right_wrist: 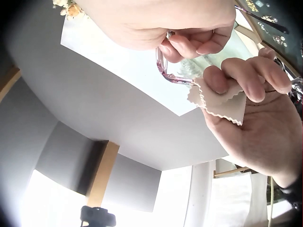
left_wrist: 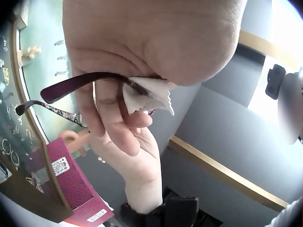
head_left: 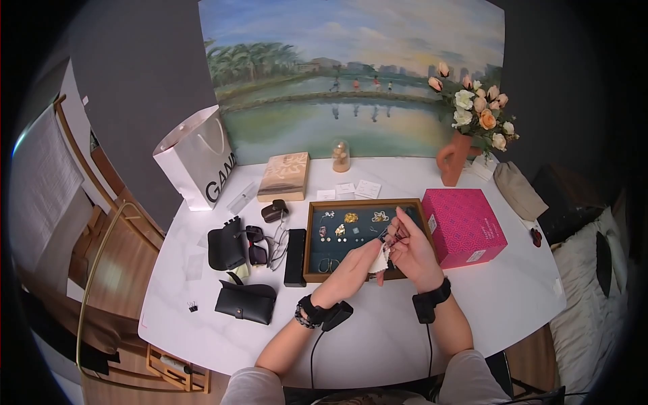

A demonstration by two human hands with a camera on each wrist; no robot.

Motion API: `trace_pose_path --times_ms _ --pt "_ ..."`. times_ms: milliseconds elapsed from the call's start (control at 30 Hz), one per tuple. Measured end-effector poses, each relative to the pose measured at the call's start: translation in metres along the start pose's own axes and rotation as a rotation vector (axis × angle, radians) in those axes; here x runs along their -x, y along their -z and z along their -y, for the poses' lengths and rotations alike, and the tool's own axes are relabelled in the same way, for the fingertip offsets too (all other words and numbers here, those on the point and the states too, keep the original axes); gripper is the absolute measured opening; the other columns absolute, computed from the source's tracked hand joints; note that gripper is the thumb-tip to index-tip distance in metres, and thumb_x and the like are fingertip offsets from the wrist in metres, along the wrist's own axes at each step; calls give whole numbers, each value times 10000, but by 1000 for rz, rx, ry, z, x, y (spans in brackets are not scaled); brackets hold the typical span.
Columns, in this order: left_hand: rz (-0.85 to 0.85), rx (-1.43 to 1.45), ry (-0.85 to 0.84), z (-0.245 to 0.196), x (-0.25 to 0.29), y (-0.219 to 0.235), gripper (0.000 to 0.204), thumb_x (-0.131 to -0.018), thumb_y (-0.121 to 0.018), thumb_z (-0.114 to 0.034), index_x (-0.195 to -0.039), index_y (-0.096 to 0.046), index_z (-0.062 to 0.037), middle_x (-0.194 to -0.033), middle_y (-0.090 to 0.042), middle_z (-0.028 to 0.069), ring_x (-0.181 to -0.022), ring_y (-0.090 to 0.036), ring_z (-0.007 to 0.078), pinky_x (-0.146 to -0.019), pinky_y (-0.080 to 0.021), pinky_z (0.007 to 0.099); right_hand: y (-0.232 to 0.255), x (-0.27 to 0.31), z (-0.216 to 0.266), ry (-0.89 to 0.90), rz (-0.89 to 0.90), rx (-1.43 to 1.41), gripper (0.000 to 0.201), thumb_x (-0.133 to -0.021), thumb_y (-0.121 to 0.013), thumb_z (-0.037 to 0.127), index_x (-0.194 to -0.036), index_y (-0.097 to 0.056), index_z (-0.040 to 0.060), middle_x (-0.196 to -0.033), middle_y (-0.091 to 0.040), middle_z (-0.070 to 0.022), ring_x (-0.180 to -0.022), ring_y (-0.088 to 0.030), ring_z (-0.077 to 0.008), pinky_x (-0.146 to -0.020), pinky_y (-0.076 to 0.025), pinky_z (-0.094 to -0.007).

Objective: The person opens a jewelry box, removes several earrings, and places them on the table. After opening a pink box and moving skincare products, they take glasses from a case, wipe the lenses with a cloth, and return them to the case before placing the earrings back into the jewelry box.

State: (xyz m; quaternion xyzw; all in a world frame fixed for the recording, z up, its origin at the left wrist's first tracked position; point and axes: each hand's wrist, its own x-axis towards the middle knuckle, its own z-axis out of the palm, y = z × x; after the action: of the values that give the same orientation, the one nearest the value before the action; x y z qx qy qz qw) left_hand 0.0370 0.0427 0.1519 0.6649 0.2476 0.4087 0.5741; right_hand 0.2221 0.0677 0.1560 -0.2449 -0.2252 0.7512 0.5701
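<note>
A pair of eyeglasses (right_wrist: 161, 66) with a purplish, clear-edged frame is held up over the jewelry tray (head_left: 310, 246). My right hand (head_left: 416, 256) grips the frame by one side. With its fingers and thumb, my left hand (head_left: 348, 273) pinches a small cream cleaning cloth (right_wrist: 222, 105) with zigzag edges around the rim of the glasses. One dark purple temple arm (left_wrist: 66, 88) and one patterned temple arm (left_wrist: 59, 112) stick out unfolded in the left wrist view. Much of the lenses is hidden by the fingers and the cloth.
Left of the tray lie a long black case (head_left: 295, 258), sunglasses (head_left: 256, 246), and black glasses cases (head_left: 244, 302). A pink box (head_left: 462, 226) stands right of the tray. Behind are a wooden-looking box (head_left: 283, 177), a paper bag (head_left: 196, 162) and a flower vase (head_left: 453, 158).
</note>
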Motion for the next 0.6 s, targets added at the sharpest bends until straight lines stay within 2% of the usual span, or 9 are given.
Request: trace_pose_path --times_ms 67,133,200,233,367,433,600 --pt "3 -61 -41 1 -1 -1 332 -1144 -432 -256 -1033 -593 12 -848 -637 35 -738 -609 98 -699 -478 290 -1 1 2 4 -10 22 233 -1035 -679 348 -899 -653 160 -780 -623 47 -671 -551 -77 -628 -436 -222" --pt "10 -94 -21 9 -3 1 257 -1139 -476 -235 -1117 -590 -6 -943 -644 10 -856 -619 68 -808 -500 241 -3 2 1 9 -21 43 241 -1038 -673 350 -882 -642 168 -771 -608 53 -653 -534 -63 -595 -408 -206" --pt "1 -62 -38 9 -5 0 241 -1132 -497 -222 -1133 -598 -2 -960 -648 7 -873 -611 55 -807 -500 233 -8 1 -4 61 -89 95 269 -1041 -665 347 -845 -597 177 -746 -570 66 -627 -504 -34 -533 -338 -193" --pt "-11 -29 -54 9 -5 -1 229 -1124 -518 -208 -1150 -606 2 -978 -652 3 -889 -603 42 -805 -499 226 -10 2 -4 62 -90 94 269 -1041 -665 347 -845 -597 177 -746 -570 66 -627 -504 -34 -533 -338 -193" --pt "2 85 -31 4 -4 -2 237 -1117 -536 -210 -1116 -625 9 -961 -669 21 -843 -626 48 -757 -512 223 -15 5 -5 54 -105 132 287 -1050 -646 349 -827 -556 192 -725 -533 85 -602 -454 -24 -514 -309 -199" --pt "72 9 86 6 -3 5 251 -1115 -540 -214 -1089 -644 14 -925 -681 34 -780 -654 73 -706 -528 236 -14 6 -4 47 -106 158 283 -1053 -638 351 -831 -556 196 -725 -533 90 -598 -446 -24 -515 -311 -197" --pt "81 67 44 6 -3 1 284 -1121 -525 -237 -1113 -651 18 -914 -665 25 -787 -652 73 -721 -528 243 -4 5 -5 26 29 122 264 -1061 -622 354 -857 -563 198 -723 -548 91 -614 -468 -12 -520 -312 -190"
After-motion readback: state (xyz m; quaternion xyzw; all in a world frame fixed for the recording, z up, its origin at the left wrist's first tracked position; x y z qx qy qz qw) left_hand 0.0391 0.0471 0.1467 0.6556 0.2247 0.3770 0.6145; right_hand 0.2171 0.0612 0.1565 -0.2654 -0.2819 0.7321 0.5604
